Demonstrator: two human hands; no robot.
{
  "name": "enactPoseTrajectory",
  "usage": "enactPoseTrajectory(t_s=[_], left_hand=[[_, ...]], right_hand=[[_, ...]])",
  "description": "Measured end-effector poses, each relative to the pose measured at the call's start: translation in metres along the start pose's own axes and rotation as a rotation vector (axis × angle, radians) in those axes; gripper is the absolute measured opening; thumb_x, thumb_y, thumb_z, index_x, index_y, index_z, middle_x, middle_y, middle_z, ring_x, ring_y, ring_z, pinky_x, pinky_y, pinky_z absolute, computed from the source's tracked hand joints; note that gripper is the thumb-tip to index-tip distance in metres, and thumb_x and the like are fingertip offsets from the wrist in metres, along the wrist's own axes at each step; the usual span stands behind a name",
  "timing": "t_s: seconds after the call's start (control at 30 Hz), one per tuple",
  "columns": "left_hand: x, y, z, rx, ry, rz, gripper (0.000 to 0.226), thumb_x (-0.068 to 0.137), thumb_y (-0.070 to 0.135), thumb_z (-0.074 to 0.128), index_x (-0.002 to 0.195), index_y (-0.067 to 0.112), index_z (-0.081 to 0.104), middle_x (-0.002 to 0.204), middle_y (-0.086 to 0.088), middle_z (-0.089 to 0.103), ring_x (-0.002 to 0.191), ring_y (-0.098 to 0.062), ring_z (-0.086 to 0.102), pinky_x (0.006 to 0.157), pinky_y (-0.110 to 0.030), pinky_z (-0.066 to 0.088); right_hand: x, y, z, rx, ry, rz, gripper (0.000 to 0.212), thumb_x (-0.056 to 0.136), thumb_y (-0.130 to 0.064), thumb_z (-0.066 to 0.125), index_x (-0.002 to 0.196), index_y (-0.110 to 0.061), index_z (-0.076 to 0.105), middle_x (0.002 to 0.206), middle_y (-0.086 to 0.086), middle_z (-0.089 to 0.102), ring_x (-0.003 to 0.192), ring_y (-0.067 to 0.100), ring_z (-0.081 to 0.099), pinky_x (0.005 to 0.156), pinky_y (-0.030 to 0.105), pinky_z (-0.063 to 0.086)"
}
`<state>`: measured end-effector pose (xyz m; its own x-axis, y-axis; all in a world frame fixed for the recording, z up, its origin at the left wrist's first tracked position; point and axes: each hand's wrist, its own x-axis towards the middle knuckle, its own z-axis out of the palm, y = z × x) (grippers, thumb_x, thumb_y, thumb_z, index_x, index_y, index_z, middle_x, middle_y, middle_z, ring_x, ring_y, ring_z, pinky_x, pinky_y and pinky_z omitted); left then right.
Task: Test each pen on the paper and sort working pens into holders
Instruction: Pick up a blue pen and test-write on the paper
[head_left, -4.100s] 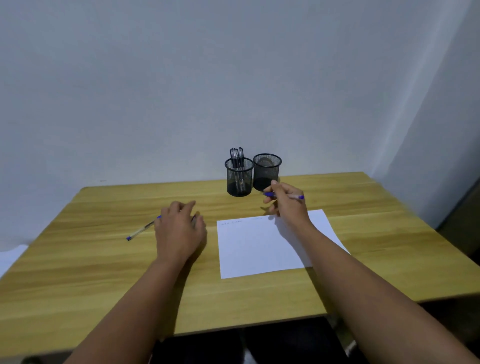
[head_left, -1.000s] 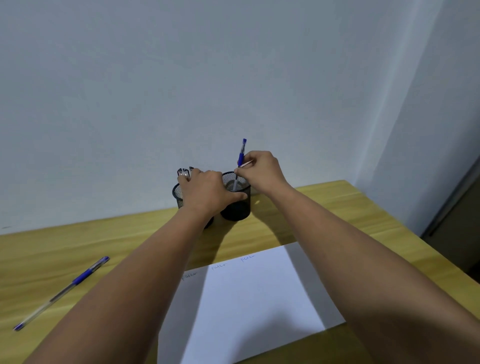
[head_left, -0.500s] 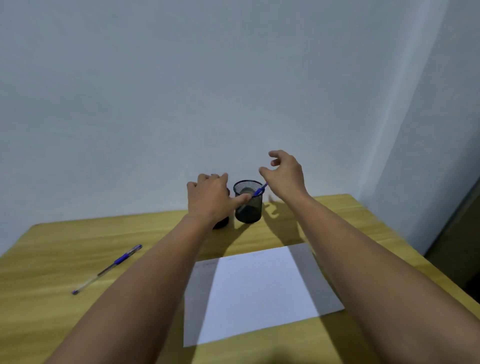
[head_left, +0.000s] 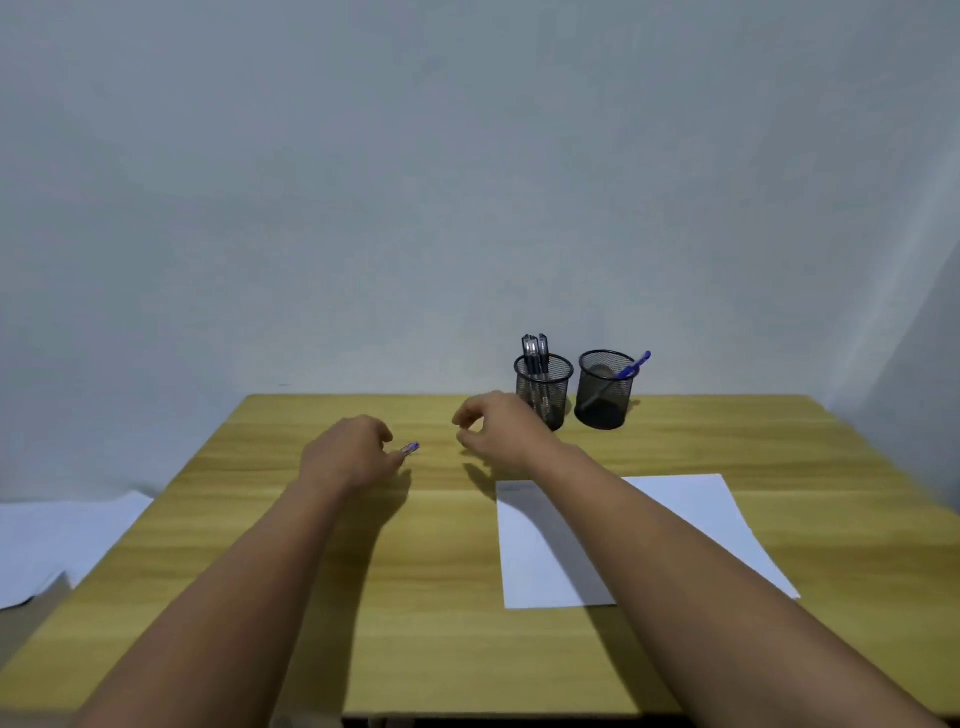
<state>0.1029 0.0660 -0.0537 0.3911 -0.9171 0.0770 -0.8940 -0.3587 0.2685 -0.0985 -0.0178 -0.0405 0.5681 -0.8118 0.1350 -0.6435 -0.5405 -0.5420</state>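
So from the head cam I see my left hand (head_left: 349, 457) pinching a blue pen (head_left: 411, 448) near the table's (head_left: 260, 519) middle, visible end pointing right toward my right hand (head_left: 498, 423), which is loosely curled and holds nothing. Paper (head_left: 691, 499) lies nearer the right edge; another blue pen (head_left: 631, 368) leans right in the right holder (head_left: 605, 389) at the far edge.

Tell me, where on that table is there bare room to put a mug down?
Bare wood lies along the table's left side and front edge, and right of the paper. It is crowded by the two holders and around both hands, where a pen pokes out.
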Motion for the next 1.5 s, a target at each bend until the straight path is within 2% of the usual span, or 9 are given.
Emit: enactPoseTrajectory(t_s=[0.17,0.47,0.6,0.77,0.9,1.0,1.3,1.43,1.5], left_hand=[[-0.005,-0.039,0.019,-0.02,-0.03,-0.015,0.021,0.082,0.046,0.065,0.096,0.032,0.073,0.093,0.011,0.071,0.086,-0.014,0.066,0.076,-0.035,0.059],[-0.004,-0.04,0.026,-0.034,0.036,0.144,0.014,0.092,0.036,0.063,0.101,0.033,0.073,0.1,0.011,0.069,0.094,-0.016,0.065,0.071,-0.033,0.054],[-0.013,-0.029,0.014,-0.098,0.302,0.233,0.037,0.09,0.038,0.065,0.126,0.029,0.066,0.115,0.005,0.067,0.107,-0.022,0.058,0.083,-0.041,0.052],[-0.016,0.008,-0.013,-0.419,0.381,0.146,0.046,0.093,0.046,0.062,0.134,0.026,0.059,0.118,0.01,0.066,0.114,-0.021,0.056,0.094,-0.046,0.049],[-0.028,0.047,-0.024,-0.658,0.121,0.178,0.04,0.096,0.057,0.055,0.109,0.023,0.071,0.097,0.01,0.072,0.096,-0.014,0.065,0.085,-0.038,0.053],[-0.042,0.075,-0.027,-0.722,0.014,0.254,0.042,0.101,0.053,0.049,0.09,0.019,0.071,0.078,0.007,0.072,0.078,-0.014,0.064,0.065,-0.03,0.045],[-0.05,0.114,-0.006,-0.872,-0.118,0.293,0.047,0.106,0.041,0.041,0.07,0.013,0.053,0.066,-0.001,0.058,0.063,-0.019,0.046,0.067,-0.035,0.036],[-0.04,0.103,-0.006,-0.817,-0.208,0.242,0.044,0.104,0.043,0.042,0.07,0.017,0.044,0.063,0.001,0.054,0.064,-0.018,0.041,0.069,-0.034,0.033],[-0.036,0.075,-0.005,-0.74,-0.154,0.196,0.044,0.104,0.042,0.044,0.071,0.014,0.049,0.067,-0.001,0.058,0.064,-0.019,0.046,0.065,-0.031,0.036]], right_hand=[[0.016,-0.024,0.057,-0.128,-0.083,-0.114,0.044,0.105,-0.02,0.058,0.147,-0.03,0.058,0.153,-0.004,0.058,0.136,0.022,0.055,0.11,0.042,0.05],[0.032,-0.031,0.088,-0.364,-0.128,-0.19,0.03,0.103,-0.016,0.057,0.126,-0.026,0.074,0.114,0.001,0.063,0.102,0.027,0.064,0.082,0.043,0.058],[0.022,-0.019,0.064,-0.38,-0.036,-0.135,0.027,0.103,-0.017,0.059,0.125,-0.023,0.072,0.116,0.003,0.058,0.097,0.029,0.063,0.081,0.043,0.055],[0.008,-0.014,0.003,0.351,0.173,0.191,0.012,0.09,-0.013,0.073,0.082,-0.019,0.066,0.085,0.004,0.073,0.074,0.023,0.07,0.064,0.029,0.051],[-0.019,-0.021,-0.045,0.904,0.144,0.294,0.01,0.094,-0.014,0.077,0.095,-0.013,0.067,0.087,0.004,0.079,0.069,0.016,0.072,0.055,0.024,0.051],[-0.034,-0.016,-0.062,0.986,0.139,0.3,0.015,0.093,-0.019,0.077,0.103,-0.011,0.069,0.088,0.004,0.081,0.07,0.015,0.071,0.053,0.023,0.046],[-0.055,0.009,-0.052,1.2,0.181,0.428,0.018,0.101,-0.023,0.07,0.086,-0.012,0.067,0.06,0.0,0.066,0.046,0.008,0.056,0.043,0.019,0.042],[-0.042,0.049,-0.054,1.607,0.519,0.618,0.023,0.104,-0.008,0.06,0.081,-0.007,0.06,0.05,0.004,0.055,0.034,0.009,0.048,0.035,0.016,0.037],[-0.046,0.084,-0.075,1.563,0.709,0.688,0.021,0.102,-0.008,0.061,0.081,-0.008,0.059,0.054,0.005,0.055,0.035,0.01,0.047,0.036,0.015,0.034]])
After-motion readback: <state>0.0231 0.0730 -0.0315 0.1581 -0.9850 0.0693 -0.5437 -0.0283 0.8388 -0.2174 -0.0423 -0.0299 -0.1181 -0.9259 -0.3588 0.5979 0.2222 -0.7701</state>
